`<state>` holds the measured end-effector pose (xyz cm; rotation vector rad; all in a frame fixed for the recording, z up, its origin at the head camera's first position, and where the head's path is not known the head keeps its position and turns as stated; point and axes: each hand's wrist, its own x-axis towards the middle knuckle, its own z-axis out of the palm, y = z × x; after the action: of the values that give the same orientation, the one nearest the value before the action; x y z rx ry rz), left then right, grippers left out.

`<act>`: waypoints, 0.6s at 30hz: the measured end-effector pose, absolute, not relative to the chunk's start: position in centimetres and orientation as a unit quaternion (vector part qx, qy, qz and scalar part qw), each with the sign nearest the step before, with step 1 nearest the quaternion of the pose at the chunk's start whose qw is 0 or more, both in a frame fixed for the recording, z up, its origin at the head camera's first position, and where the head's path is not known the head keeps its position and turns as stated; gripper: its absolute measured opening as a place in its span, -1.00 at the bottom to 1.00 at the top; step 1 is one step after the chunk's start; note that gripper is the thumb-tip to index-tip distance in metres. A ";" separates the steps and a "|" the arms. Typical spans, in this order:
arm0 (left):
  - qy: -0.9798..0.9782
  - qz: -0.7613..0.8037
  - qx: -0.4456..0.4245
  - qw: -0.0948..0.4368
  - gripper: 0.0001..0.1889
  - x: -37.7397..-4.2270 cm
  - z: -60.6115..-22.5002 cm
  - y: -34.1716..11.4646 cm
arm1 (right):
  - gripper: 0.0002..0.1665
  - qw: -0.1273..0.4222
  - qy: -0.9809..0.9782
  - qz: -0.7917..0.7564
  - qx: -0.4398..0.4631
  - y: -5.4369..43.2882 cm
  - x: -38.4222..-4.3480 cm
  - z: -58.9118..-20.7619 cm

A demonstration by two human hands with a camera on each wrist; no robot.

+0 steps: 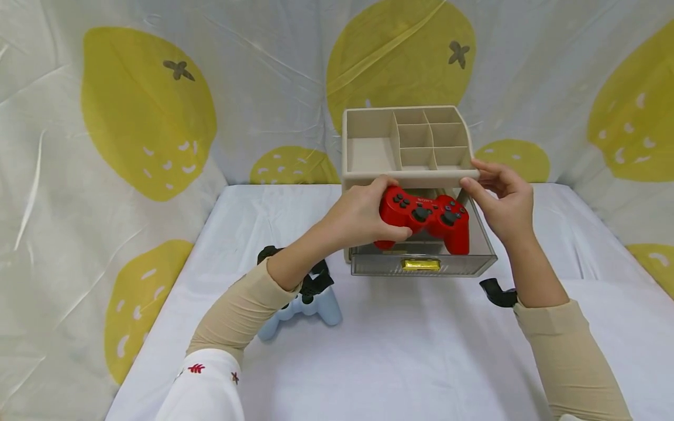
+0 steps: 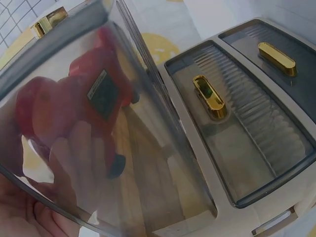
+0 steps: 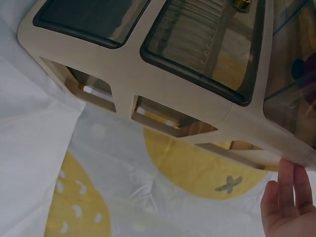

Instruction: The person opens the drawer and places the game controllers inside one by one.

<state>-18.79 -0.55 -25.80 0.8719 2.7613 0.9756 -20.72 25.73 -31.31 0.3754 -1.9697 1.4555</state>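
Observation:
A red game controller (image 1: 434, 222) is in my left hand (image 1: 358, 216), thumb near its lower grip and fingers over its left top edge. It sits over the pulled-out clear drawer (image 1: 379, 266) of a beige desk organizer (image 1: 411, 178). Through the drawer's clear wall, the left wrist view shows the underside of the red controller (image 2: 74, 103) and my fingers. With thumb in front and fingers at the side, my right hand (image 1: 508, 204) pinches the organizer's upper right front corner. In the right wrist view its fingertips (image 3: 286, 173) touch the organizer's side.
A light blue game controller (image 1: 329, 307) lies on the white cloth (image 1: 400, 362), partly hidden behind my left forearm. Lower drawers with gold handles (image 2: 210, 96) are closed. Small compartments (image 1: 416, 135) divide the organizer's top. A lemon-print curtain (image 1: 274, 88) hangs behind.

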 end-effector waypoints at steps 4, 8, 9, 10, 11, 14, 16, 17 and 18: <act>0.914 0.273 0.296 0.055 -0.26 -18.9 -25.6 -0.5 | -0.60 0.330 -0.747 0.557 0.148 25.8 -20.8 -31.4; 0.919 0.238 0.307 0.062 -0.26 -19.0 -25.5 -0.4 | -0.60 0.332 -0.742 0.562 0.153 25.9 -20.9 -31.5; 0.921 0.230 0.309 0.063 -0.27 -19.0 -25.5 -0.4 | -0.60 0.332 -0.741 0.563 0.154 25.9 -20.9 -31.5; 0.922 0.224 0.310 0.065 -0.28 -19.0 -25.4 -0.4 | -0.60 0.332 -0.741 0.563 0.154 25.9 -21.0 -31.5; 0.923 0.218 0.310 0.068 -0.29 -19.1 -25.4 -0.3 | -0.60 0.332 -0.740 0.564 0.154 25.9 -21.0 -31.5; 0.929 0.193 0.308 0.075 -0.31 -19.0 -25.2 -0.3 | -0.60 0.331 -0.736 0.569 0.156 25.8 -21.0 -31.5; 0.934 0.165 0.305 0.084 -0.30 -18.9 -25.0 -0.2 | -0.60 0.332 -0.736 0.569 0.156 25.8 -21.0 -31.5; 0.937 0.147 0.305 0.086 -0.30 -18.9 -25.0 -0.1 | -0.60 0.332 -0.737 0.568 0.156 25.8 -21.0 -31.5; 0.939 0.128 0.306 0.088 -0.30 -18.8 -24.9 -0.1 | -0.60 0.332 -0.739 0.566 0.154 25.8 -21.0 -31.5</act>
<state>-18.84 -0.07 -24.90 0.9119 2.7955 0.3824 -20.96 25.82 -31.49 0.4022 -1.9317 1.4780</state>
